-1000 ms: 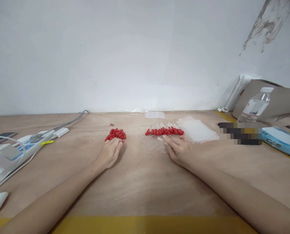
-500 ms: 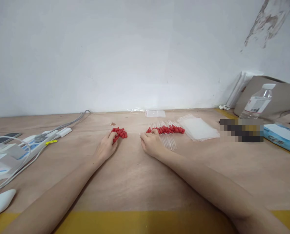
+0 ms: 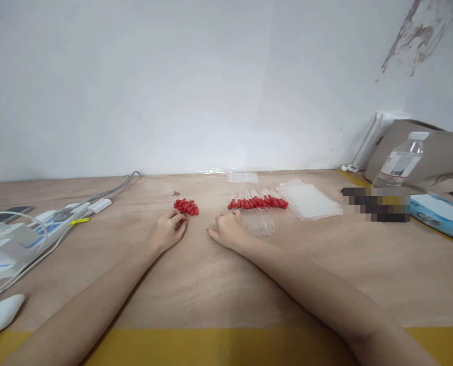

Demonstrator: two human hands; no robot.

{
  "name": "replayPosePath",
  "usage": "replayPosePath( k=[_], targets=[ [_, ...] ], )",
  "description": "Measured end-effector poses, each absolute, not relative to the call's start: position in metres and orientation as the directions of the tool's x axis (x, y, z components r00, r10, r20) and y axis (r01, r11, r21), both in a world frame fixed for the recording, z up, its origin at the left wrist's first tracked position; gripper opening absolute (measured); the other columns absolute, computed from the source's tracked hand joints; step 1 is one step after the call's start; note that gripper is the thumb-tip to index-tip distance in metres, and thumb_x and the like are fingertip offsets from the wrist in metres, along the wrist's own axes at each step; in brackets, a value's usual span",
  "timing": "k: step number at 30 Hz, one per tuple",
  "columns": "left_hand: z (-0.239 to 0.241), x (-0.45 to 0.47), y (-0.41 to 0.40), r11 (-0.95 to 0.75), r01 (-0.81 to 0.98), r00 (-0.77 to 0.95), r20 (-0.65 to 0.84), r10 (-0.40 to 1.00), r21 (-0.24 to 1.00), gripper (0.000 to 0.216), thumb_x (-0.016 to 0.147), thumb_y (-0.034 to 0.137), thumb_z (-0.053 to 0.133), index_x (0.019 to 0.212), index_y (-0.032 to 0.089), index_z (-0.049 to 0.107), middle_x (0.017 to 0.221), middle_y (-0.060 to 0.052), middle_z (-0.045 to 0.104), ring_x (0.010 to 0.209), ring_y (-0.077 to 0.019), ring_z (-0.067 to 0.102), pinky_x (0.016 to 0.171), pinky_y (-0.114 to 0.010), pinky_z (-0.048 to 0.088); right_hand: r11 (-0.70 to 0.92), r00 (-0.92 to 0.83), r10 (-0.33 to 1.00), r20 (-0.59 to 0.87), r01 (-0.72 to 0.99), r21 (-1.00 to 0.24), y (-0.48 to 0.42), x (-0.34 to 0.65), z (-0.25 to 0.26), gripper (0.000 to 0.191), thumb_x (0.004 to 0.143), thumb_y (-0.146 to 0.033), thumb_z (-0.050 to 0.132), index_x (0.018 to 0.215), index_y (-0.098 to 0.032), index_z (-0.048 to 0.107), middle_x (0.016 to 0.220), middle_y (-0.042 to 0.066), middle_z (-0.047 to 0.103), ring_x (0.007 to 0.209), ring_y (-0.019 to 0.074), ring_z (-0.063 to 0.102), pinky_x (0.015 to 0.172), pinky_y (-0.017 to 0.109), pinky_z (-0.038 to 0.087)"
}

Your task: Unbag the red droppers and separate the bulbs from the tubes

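My left hand (image 3: 166, 231) rests on the table, with thumb and fingertips pinched on a red rubber bulb (image 3: 183, 220). Just beyond these fingers lies a small pile of red rubber bulbs (image 3: 187, 206). My right hand (image 3: 228, 229) is curled at the left end of a row of clear glass dropper tubes (image 3: 259, 222), thumb toward the left. Whatever its fingers hold is hidden. Behind that row, droppers with red bulbs (image 3: 257, 202) lie side by side, their clear tips pointing to the wall.
Clear zip bags (image 3: 310, 200) lie right of the droppers, and another small bag (image 3: 243, 177) by the wall. On the left are a power strip (image 3: 55, 223) with cables and a white spoon (image 3: 1, 315). A water bottle (image 3: 401, 160) and tissue pack (image 3: 443, 216) stand right.
My right hand has drawn slightly left and toward me, its thumb now reaching out from the curled fingers. More glass tubes show beside it. My left hand has shifted slightly off the bulb pile.
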State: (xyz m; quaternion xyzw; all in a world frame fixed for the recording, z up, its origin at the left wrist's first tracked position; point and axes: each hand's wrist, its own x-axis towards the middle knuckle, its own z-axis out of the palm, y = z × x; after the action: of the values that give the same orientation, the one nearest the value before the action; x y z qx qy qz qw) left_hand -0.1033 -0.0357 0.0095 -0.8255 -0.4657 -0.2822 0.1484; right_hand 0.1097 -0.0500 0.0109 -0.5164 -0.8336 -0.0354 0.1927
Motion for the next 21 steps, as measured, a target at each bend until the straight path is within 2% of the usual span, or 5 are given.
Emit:
replayPosePath(
  k=[5, 10, 14, 18, 21],
  targets=[
    [0.007, -0.109, -0.028, -0.496, 0.868, 0.383, 0.615, 0.689, 0.015, 0.02, 0.082, 0.03, 0.045, 0.077, 0.02, 0.061, 0.084, -0.005, 0.057, 0.079, -0.0168, 0.056, 0.075, -0.029, 0.047, 0.458, -0.361, 0.856, 0.371, 0.861, -0.219, -0.056, 0.119, 0.015, 0.032, 0.081, -0.04, 0.048, 0.077, -0.012, 0.062, 0.081, 0.011, 0.063, 0.08, 0.0207, 0.056, 0.079, 0.036, 0.027],
    [0.012, -0.108, -0.032, -0.48, 0.877, 0.367, 0.664, 0.651, -0.014, 0.018, 0.078, 0.033, 0.051, 0.08, 0.02, 0.063, 0.089, -0.006, 0.056, 0.085, -0.0198, 0.053, 0.081, -0.034, 0.044, 0.545, -0.387, 0.77, 0.507, 0.812, -0.208, -0.071, 0.161, 0.007, 0.022, 0.078, -0.034, 0.053, 0.076, -0.014, 0.062, 0.074, 0.006, 0.062, 0.078, 0.0175, 0.055, 0.077, 0.034, 0.028],
    [0.02, -0.101, -0.039, -0.471, 0.882, 0.342, 0.691, 0.637, -0.002, 0.018, 0.073, 0.031, 0.053, 0.085, 0.019, 0.06, 0.094, -0.007, 0.056, 0.09, -0.022, 0.051, 0.085, -0.037, 0.041, 0.541, -0.318, 0.698, 0.641, 0.821, -0.183, -0.081, 0.204, -0.003, 0.018, 0.076, -0.031, 0.055, 0.08, -0.016, 0.064, 0.069, 0.003, 0.062, 0.07, 0.0157, 0.056, 0.074, 0.032, 0.03],
    [0.027, -0.086, -0.041, -0.421, 0.907, 0.316, 0.682, 0.66, -0.013, 0.02, 0.069, 0.029, 0.053, 0.085, 0.018, 0.058, 0.096, -0.008, 0.056, 0.092, -0.0255, 0.049, 0.083, -0.04, 0.038, 0.528, -0.242, 0.667, 0.704, 0.821, -0.218, -0.083, 0.23, -0.005, 0.019, 0.077, -0.031, 0.053, 0.078, -0.017, 0.064, 0.06, 0.001, 0.059, 0.06, 0.0135, 0.054, 0.071, 0.031, 0.033],
    [0.031, -0.058, -0.036, -0.458, 0.887, 0.392, 0.622, 0.678, -0.06, 0.017, 0.072, 0.031, 0.051, 0.082, 0.019, 0.058, 0.095, -0.008, 0.056, 0.093, -0.0262, 0.048, 0.082, -0.041, 0.036, 0.516, -0.218, 0.667, 0.713, 0.825, -0.231, -0.081, 0.234, -0.005, 0.018, 0.078, -0.03, 0.052, 0.077, -0.017, 0.064, 0.057, -0.001, 0.056, 0.058, 0.0127, 0.054, 0.069, 0.03, 0.033]
  ],
)
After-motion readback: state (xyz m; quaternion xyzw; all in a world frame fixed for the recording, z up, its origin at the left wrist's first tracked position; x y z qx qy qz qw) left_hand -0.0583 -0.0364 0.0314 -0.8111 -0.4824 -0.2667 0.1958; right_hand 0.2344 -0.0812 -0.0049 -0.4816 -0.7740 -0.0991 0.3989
